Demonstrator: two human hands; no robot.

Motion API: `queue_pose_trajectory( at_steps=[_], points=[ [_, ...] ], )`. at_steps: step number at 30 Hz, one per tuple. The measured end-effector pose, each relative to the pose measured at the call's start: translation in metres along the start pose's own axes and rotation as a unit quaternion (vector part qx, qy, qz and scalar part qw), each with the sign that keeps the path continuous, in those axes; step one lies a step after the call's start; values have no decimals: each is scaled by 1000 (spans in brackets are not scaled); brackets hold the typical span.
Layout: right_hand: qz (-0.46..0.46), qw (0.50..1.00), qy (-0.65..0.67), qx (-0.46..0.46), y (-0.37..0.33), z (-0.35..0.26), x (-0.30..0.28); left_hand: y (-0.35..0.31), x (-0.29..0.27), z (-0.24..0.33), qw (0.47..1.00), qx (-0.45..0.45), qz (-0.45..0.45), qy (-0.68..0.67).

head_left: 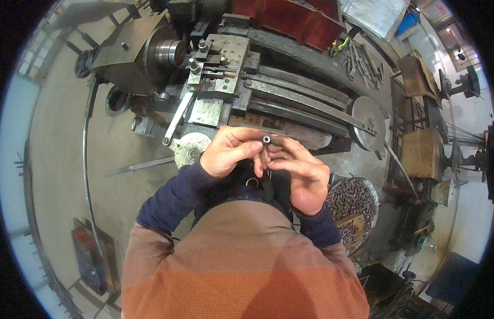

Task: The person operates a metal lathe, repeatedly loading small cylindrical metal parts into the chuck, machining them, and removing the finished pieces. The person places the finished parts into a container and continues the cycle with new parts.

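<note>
Item: small metal tube, bore end facing up toward the camera, long axis running away beneath the fingers. Held at chest height, near side of the lathe. Left hand pinches it between thumb and forefinger; right hand touches it from the right, fingers curled and closed on it. Bin of parts low right. Open floor left.

Even, cool daylight is flooding the workshop; shadows are staying soft; pale glare is washing the left rim; fisheye distortion is bending edges; corners are falling black; the centre is staying sharp.
</note>
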State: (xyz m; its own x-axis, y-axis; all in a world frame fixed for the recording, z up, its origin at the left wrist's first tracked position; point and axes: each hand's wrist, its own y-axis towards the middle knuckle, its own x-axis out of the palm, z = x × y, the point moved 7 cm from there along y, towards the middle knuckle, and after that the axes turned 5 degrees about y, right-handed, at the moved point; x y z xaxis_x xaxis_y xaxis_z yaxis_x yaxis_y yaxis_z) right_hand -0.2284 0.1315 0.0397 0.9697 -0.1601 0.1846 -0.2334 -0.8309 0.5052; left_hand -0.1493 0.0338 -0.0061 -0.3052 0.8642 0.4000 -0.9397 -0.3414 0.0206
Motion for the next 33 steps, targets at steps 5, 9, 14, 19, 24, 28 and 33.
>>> queue_pose_trajectory(
  at_steps=[5, 9, 14, 19, 24, 28, 33],
  points=[
    [2, 997, -70, -19, 0, -2, -2, 1, 2, -4, 1000, 9, -12, 3],
    [5, 997, -73, -17, 1, -2, 0, 0, 1, -5, 1000, 12, -4, 5],
    [9, 997, -75, -12, 2, -4, 2, 0, 0, -4, 1000, 16, -7, -18],
    [17, 997, -81, 11, 1, 0, 3, -1, 0, -3, 1000, 18, -8, -14],
    [11, 994, -104, 20, 1, 4, 0, 0, -2, -3, 1000, 17, -6, -13],
    [19, 988, -151, 31, 4, 2, -1, -4, -8, -2, 999, -7, 39, 21],
    [-118, 911, -389, -63, 13, -10, 11, -8, -8, 5, 981, -10, 24, 195]
  ],
)
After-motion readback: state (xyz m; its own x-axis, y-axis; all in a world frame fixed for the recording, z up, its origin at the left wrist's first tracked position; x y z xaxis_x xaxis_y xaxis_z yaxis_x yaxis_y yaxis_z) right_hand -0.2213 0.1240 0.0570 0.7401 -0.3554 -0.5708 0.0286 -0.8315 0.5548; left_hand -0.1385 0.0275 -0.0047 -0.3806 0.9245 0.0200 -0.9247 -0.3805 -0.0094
